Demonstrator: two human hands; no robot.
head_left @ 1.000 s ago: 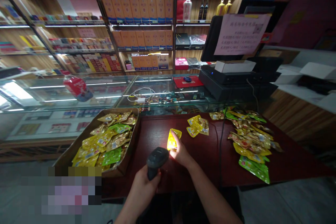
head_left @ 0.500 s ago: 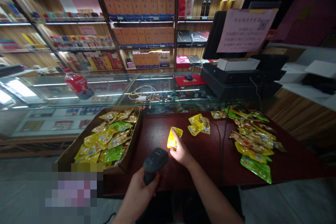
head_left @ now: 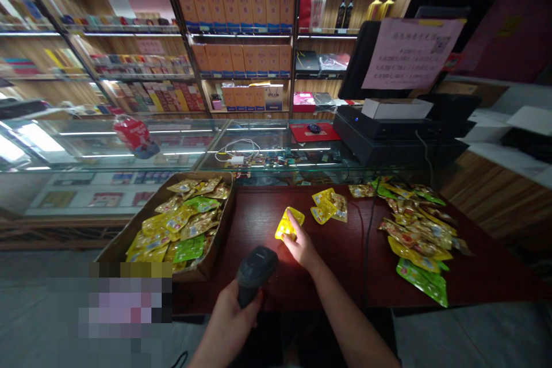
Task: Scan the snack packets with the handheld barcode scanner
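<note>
On the bench (head_left: 254,207), right of the box (head_left: 223,236): one yellow packet (head_left: 283,226), level with the middle of the box and clear of its wall. Lit brightly, apparently by the scanner (head_left: 257,264), and partly covered by the right hand (head_left: 302,250).

Progress, judged from the layout: one packet in work, many more on either side. Inside the box: numerous mixed packets (head_left: 175,221) in yellow, green and gold. Farther right of the box than the yellow packet: a small group of packets (head_left: 324,211), overlapping. Farthest right of the box: a large loose heap (head_left: 425,230) of similar packets. Not determinable: finished group versus waiting group; completion of the scanner reading.

Orientation of the yellow packet: nearly flat, skewed on the bench. Long axis, as far as visible: roughly parallel to the right wall of the box, far end leaning away from it. Not much longer than wide. Top end versus bottom end: cannot tell.

Finger state, left hand (head_left: 233,310): clamped around the scanner handle, right of the near end of the box. Finger state, right hand: index finger extended over the yellow packet, thumb at its near edge; cannot tell whether pinching or merely pressing.
</note>
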